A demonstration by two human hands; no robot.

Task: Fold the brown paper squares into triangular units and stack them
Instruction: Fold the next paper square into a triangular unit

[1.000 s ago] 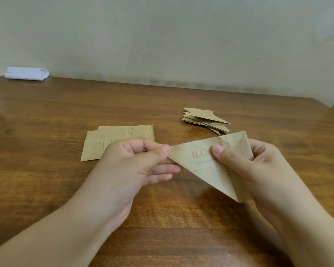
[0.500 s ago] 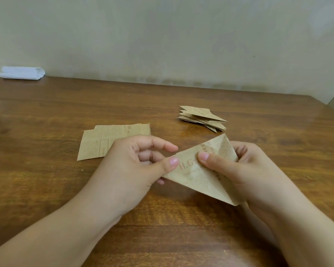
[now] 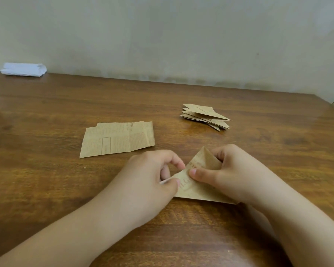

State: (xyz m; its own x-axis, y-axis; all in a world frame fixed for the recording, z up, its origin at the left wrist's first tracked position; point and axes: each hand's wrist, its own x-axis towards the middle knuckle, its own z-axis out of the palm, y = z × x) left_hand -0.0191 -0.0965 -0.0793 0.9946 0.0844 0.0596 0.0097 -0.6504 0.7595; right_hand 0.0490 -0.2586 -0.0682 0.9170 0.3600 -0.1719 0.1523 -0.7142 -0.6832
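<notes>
A brown printed paper folded into a triangle (image 3: 196, 187) lies low over the wooden table (image 3: 46, 116), held between both hands. My left hand (image 3: 148, 180) pinches its left corner with thumb and fingers. My right hand (image 3: 233, 172) grips its right side, thumb pressed on the top face, fingers curled behind the upper tip. A pile of flat brown paper squares (image 3: 117, 138) lies to the left behind my hands. A stack of folded triangular units (image 3: 205, 116) sits further back on the right.
A folded white cloth (image 3: 23, 69) lies at the far left corner of the table, against the pale wall. The table's right edge shows at the far right.
Both hands have lowered the triangle from the air towards the table and turned it, and my thumbs have come closer together on its top face.
</notes>
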